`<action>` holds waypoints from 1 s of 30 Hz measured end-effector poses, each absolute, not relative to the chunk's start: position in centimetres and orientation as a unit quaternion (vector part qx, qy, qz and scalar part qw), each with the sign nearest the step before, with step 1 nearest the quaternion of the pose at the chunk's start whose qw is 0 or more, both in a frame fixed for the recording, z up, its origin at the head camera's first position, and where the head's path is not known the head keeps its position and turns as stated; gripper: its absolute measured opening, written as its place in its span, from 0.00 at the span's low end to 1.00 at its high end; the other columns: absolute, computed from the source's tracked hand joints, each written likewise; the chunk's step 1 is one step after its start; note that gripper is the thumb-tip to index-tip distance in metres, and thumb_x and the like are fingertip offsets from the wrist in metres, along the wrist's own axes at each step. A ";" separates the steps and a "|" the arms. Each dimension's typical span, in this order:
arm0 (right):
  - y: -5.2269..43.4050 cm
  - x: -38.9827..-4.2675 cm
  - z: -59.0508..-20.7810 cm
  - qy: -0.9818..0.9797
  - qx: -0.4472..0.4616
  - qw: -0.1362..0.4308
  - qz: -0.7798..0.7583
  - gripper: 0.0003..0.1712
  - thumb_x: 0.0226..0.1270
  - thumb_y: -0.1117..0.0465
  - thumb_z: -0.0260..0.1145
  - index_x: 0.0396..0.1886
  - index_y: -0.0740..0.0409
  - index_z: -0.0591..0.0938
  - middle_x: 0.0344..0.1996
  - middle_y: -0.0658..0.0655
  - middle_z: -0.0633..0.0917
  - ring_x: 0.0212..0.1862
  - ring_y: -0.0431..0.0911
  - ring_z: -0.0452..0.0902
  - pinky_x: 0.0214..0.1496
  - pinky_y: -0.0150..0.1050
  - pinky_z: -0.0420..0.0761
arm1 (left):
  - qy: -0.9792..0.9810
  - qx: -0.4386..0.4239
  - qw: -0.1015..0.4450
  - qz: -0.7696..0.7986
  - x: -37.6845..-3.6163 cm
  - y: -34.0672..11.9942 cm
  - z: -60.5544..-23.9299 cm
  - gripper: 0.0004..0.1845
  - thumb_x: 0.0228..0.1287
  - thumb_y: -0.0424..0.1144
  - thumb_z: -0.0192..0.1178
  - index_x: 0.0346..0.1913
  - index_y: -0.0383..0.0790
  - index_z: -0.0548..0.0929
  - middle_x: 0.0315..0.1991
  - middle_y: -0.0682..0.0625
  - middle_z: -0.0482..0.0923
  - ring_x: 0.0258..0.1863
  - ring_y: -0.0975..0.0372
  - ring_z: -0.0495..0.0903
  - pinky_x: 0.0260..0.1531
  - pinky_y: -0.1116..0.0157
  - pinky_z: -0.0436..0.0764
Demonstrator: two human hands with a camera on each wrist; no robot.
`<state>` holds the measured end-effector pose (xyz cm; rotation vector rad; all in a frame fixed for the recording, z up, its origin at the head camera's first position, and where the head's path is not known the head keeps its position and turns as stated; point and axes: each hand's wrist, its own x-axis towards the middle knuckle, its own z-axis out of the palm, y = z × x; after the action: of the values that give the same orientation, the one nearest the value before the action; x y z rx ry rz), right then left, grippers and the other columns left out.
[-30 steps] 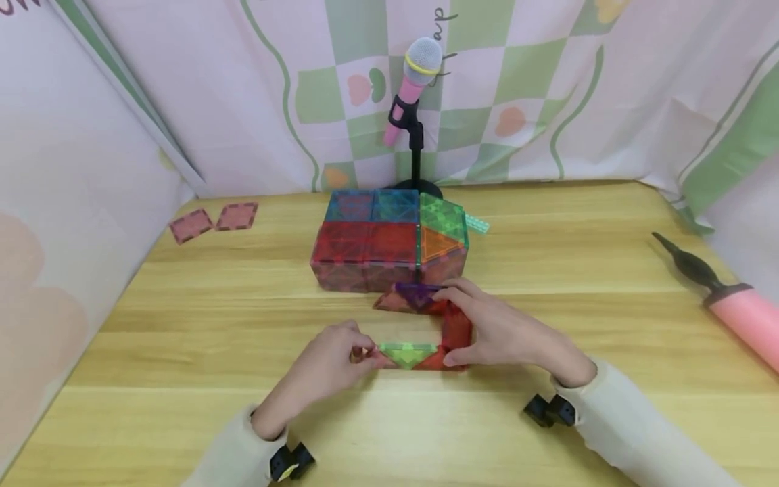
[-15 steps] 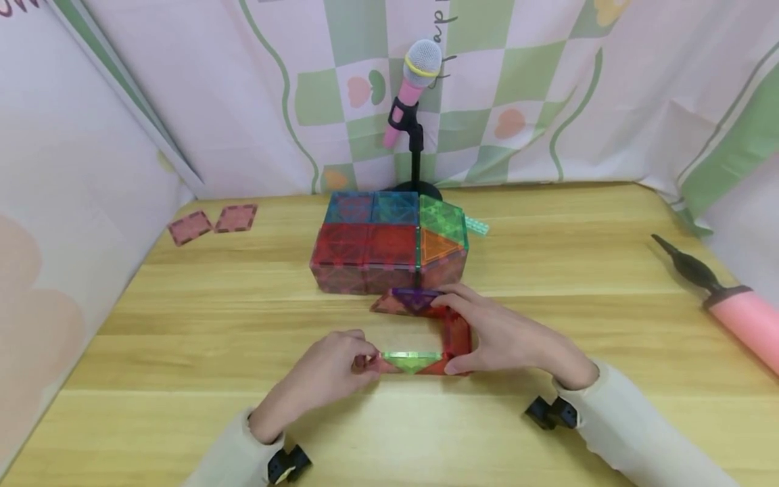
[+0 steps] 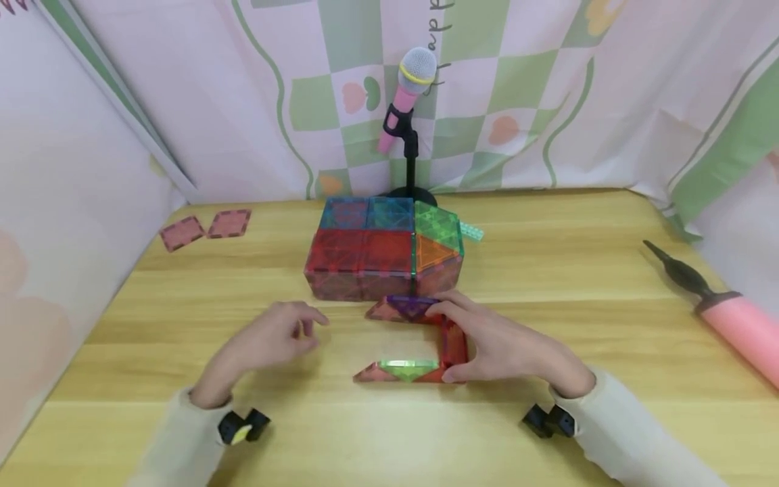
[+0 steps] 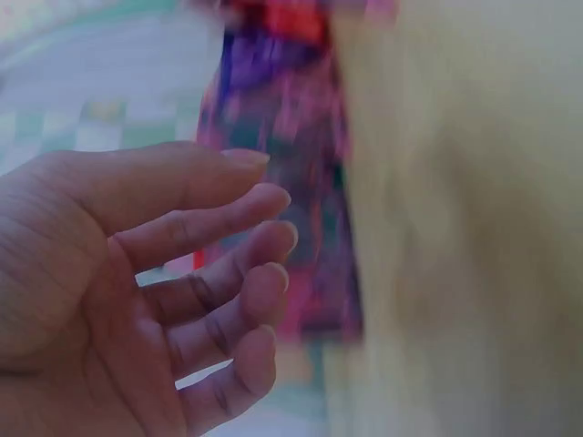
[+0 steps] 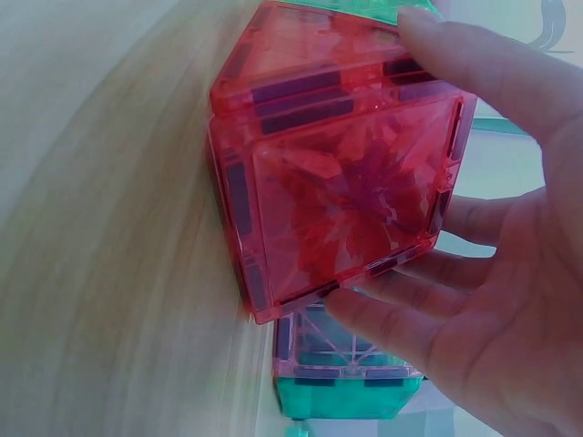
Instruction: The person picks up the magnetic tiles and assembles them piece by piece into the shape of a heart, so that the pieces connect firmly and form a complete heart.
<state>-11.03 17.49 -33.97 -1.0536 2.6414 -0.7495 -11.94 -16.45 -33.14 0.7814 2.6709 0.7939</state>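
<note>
Gripping the tile frame (image 3: 426, 338), right hand (image 3: 505, 341) curls; left hand (image 3: 268, 338) hovers relaxed, empty.

Only one piece of text readable: dark handwritten-style letters "app" on the backdrop cloth (image 3: 548, 81), turned sideways, at the top edge of the head view just right of the toy microphone (image 3: 406, 91). Cut off by the frame edge, so the whole word not to be told. No label, brand, number or sign readable on the magnetic tiles (image 3: 383, 247), on the pink pump (image 3: 739, 325), or on the wooden table (image 3: 578, 270). Nothing legible in both wrist views.
</note>
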 end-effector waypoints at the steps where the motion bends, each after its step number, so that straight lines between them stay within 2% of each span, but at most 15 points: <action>1: 17.5 -11.0 -34.0 0.894 -0.356 0.101 -0.254 0.43 0.49 0.51 0.76 0.63 0.59 0.68 0.65 0.56 0.65 0.62 0.50 0.69 0.60 0.50 0.73 | 0.921 0.258 0.112 0.269 -12.6 -17.3 -32.9 0.15 0.58 0.29 0.59 0.49 0.30 0.81 0.29 0.50 0.79 0.17 0.69 0.70 0.18 0.71 0.72; 4: 17.6 -10.9 -34.1 0.895 -0.353 0.100 -0.252 0.43 0.49 0.50 0.76 0.63 0.59 0.68 0.65 0.55 0.65 0.61 0.50 0.69 0.60 0.50 0.74 | 0.938 0.218 0.071 0.262 -14.6 -19.7 -32.2 0.13 0.61 0.30 0.58 0.47 0.28 0.81 0.30 0.45 0.80 0.21 0.65 0.73 0.20 0.69 0.73; 8: 17.8 -10.8 -34.1 0.898 -0.347 0.099 -0.251 0.43 0.49 0.50 0.76 0.63 0.58 0.68 0.65 0.56 0.65 0.61 0.50 0.69 0.60 0.50 0.73 | 0.953 0.159 0.016 0.258 -17.7 -22.6 -31.8 0.15 0.63 0.30 0.54 0.50 0.25 0.79 0.38 0.34 0.79 0.29 0.56 0.78 0.26 0.63 0.77; 11: 17.8 -10.7 -34.1 0.898 -0.347 0.102 -0.252 0.43 0.49 0.49 0.76 0.63 0.59 0.68 0.66 0.57 0.64 0.62 0.52 0.69 0.60 0.51 0.73 | 0.954 0.132 -0.018 0.268 -20.2 -24.6 -32.3 0.18 0.63 0.29 0.52 0.53 0.20 0.74 0.47 0.25 0.74 0.38 0.42 0.78 0.36 0.50 0.79; 14: 17.7 -10.7 -34.2 0.895 -0.352 0.106 -0.253 0.43 0.50 0.48 0.75 0.63 0.59 0.68 0.66 0.56 0.64 0.62 0.52 0.69 0.60 0.52 0.73 | 0.958 0.099 -0.038 0.267 -22.6 -26.4 -33.1 0.23 0.63 0.30 0.52 0.57 0.17 0.68 0.54 0.21 0.68 0.52 0.33 0.70 0.51 0.40 0.71; 18: 17.5 -10.6 -34.2 0.891 -0.360 0.109 -0.255 0.42 0.51 0.46 0.74 0.63 0.58 0.69 0.66 0.55 0.63 0.62 0.50 0.69 0.60 0.51 0.74 | 0.971 0.047 0.000 0.236 -25.2 -28.4 -33.8 0.30 0.66 0.35 0.51 0.64 0.17 0.59 0.62 0.18 0.56 0.61 0.29 0.57 0.59 0.34 0.59; 19: 17.5 -10.6 -34.3 0.890 -0.361 0.109 -0.255 0.42 0.52 0.45 0.74 0.63 0.57 0.69 0.66 0.54 0.63 0.62 0.50 0.69 0.60 0.50 0.74 | 0.974 0.037 0.023 0.223 -25.7 -28.8 -33.9 0.33 0.66 0.37 0.50 0.66 0.17 0.56 0.64 0.17 0.51 0.62 0.28 0.54 0.60 0.34 0.57; 24: 17.2 -10.6 -34.4 0.889 -0.364 0.116 -0.253 0.42 0.53 0.44 0.73 0.63 0.57 0.68 0.67 0.54 0.62 0.63 0.49 0.68 0.60 0.49 0.74 | 0.977 0.032 0.159 0.138 -27.0 -29.9 -34.3 0.37 0.71 0.44 0.43 0.69 0.17 0.45 0.66 0.18 0.45 0.64 0.27 0.50 0.63 0.35 0.53; 27: 17.3 -10.7 -34.4 0.890 -0.363 0.114 -0.252 0.42 0.53 0.45 0.73 0.63 0.57 0.68 0.67 0.53 0.62 0.62 0.48 0.69 0.60 0.48 0.74 | 0.978 0.048 0.170 0.112 -27.3 -29.6 -34.6 0.30 0.72 0.45 0.43 0.65 0.22 0.59 0.62 0.21 0.59 0.61 0.30 0.59 0.60 0.36 0.60; 30: 17.5 -10.8 -34.3 0.891 -0.365 0.108 -0.249 0.41 0.52 0.47 0.74 0.63 0.57 0.68 0.67 0.53 0.62 0.62 0.47 0.69 0.59 0.47 0.75 | 0.983 0.070 0.131 0.109 -27.6 -29.0 -34.8 0.25 0.68 0.43 0.50 0.56 0.23 0.66 0.57 0.21 0.63 0.56 0.31 0.63 0.55 0.35 0.65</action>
<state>-10.83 17.47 -34.33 -1.0735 2.6211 -0.7316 -27.56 -28.96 -34.85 0.2035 2.8546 0.3163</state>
